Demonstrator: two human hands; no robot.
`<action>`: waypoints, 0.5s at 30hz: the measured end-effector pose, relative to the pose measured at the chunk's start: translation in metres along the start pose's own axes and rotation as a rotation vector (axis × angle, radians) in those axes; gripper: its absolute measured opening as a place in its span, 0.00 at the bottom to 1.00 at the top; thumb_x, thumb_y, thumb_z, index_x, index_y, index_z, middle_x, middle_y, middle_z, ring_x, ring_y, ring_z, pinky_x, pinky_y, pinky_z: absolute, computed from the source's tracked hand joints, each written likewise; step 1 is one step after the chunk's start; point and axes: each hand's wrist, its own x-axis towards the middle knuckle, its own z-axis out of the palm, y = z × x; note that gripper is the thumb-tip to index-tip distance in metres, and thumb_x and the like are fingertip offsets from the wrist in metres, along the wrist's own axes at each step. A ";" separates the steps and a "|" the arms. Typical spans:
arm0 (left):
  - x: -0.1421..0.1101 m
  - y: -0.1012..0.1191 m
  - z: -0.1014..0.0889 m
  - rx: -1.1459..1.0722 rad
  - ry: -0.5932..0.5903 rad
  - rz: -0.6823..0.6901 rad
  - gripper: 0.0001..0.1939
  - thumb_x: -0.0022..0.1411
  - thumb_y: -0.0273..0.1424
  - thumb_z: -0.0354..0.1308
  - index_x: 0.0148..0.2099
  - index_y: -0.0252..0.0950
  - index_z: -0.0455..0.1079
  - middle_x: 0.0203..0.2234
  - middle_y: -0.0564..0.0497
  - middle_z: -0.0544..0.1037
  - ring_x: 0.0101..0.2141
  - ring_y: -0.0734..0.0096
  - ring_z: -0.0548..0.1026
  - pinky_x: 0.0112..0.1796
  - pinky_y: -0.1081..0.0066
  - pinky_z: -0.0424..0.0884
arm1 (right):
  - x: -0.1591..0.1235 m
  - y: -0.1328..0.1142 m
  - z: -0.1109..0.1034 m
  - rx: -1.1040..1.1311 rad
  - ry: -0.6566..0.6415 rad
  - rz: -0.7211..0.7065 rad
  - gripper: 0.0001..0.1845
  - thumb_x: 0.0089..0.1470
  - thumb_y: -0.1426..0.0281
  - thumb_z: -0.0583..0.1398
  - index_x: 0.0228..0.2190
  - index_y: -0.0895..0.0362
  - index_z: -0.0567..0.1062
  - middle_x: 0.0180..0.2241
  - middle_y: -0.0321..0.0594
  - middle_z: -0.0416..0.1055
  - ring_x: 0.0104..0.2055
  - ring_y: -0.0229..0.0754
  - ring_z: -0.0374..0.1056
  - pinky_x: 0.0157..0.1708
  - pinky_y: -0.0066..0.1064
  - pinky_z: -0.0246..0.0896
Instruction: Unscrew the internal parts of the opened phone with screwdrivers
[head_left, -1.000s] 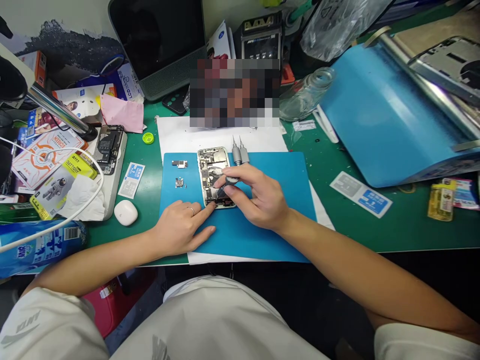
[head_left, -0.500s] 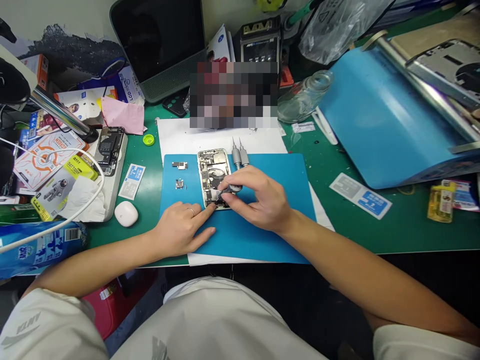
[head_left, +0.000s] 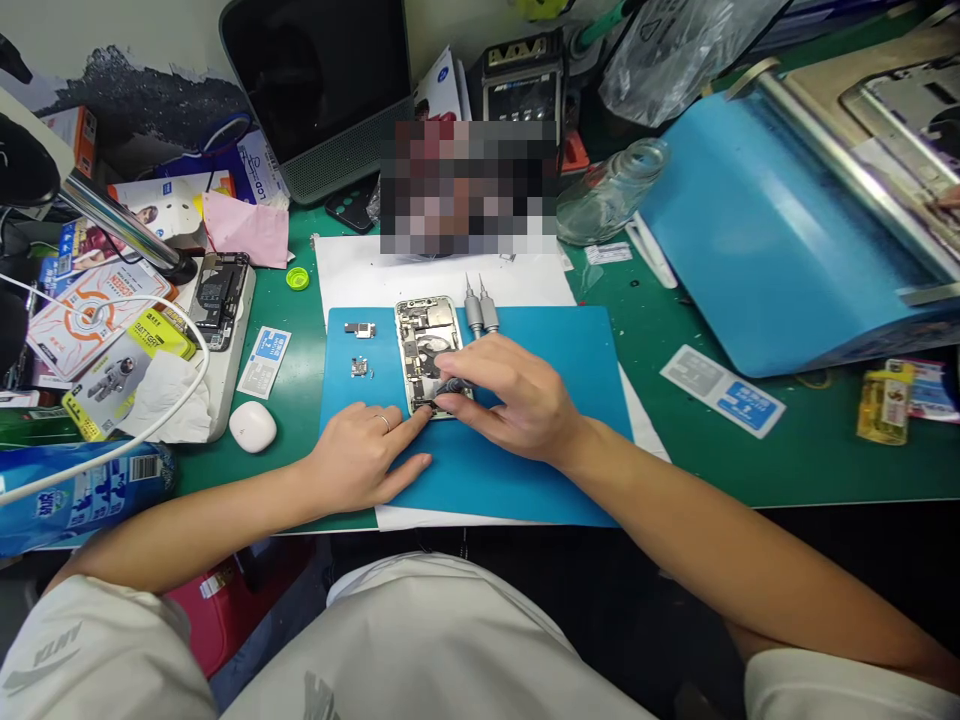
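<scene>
An opened phone (head_left: 422, 340) with its insides bare lies on a blue mat (head_left: 540, 350). My left hand (head_left: 360, 455) rests flat on the mat, fingers spread, its forefinger touching the phone's lower edge. My right hand (head_left: 517, 395) is closed in a pinch on a small dark-tipped screwdriver (head_left: 448, 388) held low over the phone's lower right part. Two grey screwdrivers (head_left: 480, 308) lie just right of the phone's top. Two small metal parts (head_left: 359, 345) sit on the mat left of the phone.
A white sheet (head_left: 360, 275) lies under the mat on the green table. Left are a second opened phone (head_left: 217, 295), a white earbud case (head_left: 252, 426), a white cable and packets. Behind stand a dark monitor (head_left: 315, 80) and a glass bottle (head_left: 611, 190); right, a blue roll (head_left: 780, 220).
My right hand has lowered and tipped the screwdriver flatter over the phone's lower end. My left hand has stayed put.
</scene>
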 end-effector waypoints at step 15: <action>0.000 0.000 0.000 0.000 -0.022 -0.009 0.25 0.76 0.43 0.44 0.62 0.30 0.64 0.33 0.47 0.77 0.32 0.65 0.77 0.32 0.65 0.68 | 0.001 0.002 -0.002 0.006 -0.028 0.017 0.27 0.60 0.72 0.63 0.59 0.49 0.65 0.34 0.36 0.78 0.31 0.43 0.73 0.33 0.36 0.71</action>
